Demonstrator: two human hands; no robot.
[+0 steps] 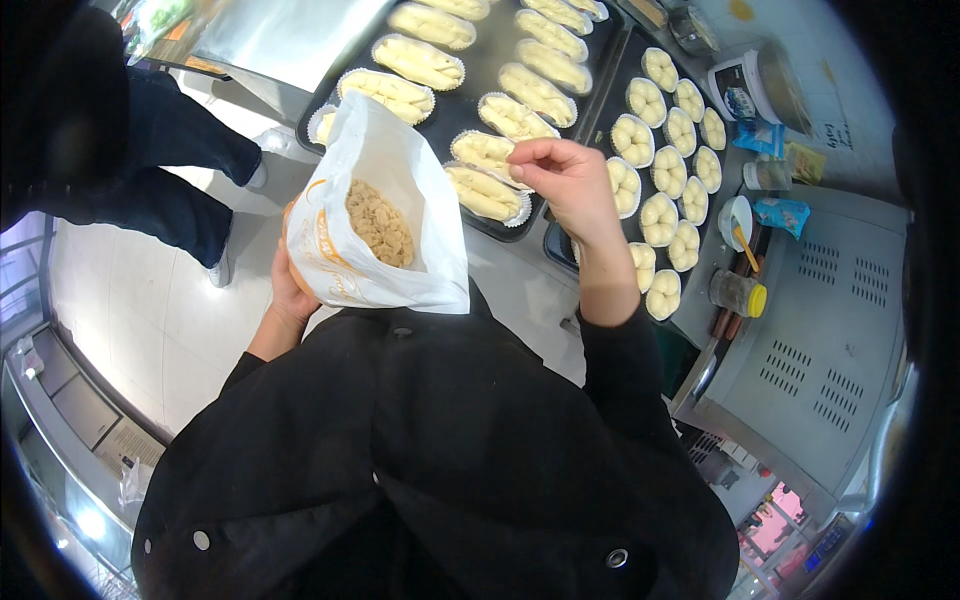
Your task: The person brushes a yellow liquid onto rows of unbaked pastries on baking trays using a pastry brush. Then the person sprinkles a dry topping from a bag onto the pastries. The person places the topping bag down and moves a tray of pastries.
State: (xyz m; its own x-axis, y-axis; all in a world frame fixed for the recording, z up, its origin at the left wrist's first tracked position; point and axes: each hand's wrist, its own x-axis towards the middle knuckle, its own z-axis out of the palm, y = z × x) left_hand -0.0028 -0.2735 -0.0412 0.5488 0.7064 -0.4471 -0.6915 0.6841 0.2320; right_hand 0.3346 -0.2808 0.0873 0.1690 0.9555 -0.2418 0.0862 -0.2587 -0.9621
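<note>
My left hand point(291, 291) holds a white paper bag point(444, 251) with orange print from its left side. The bag's mouth gapes towards me, showing pale flakes point(379, 225) that look like sliced almonds. Above the near end of a dark baking tray point(476, 94), my right hand point(574, 184) has thumb and forefinger pinched together. Whether flakes are between them I cannot tell. Just under its fingertips is a long dough piece point(480, 152) in a white paper case. Another long dough piece point(484, 193) lies nearer to me. Similar pieces fill two rows on that tray.
A second dark tray point(613, 105) on the right carries several round, lobed dough pieces point(660, 219). Beyond it are a white bowl point(731, 217), a yellow-lidded jar point(731, 292) and a white tub point(739, 90). Another person's legs point(180, 135) stand at the left.
</note>
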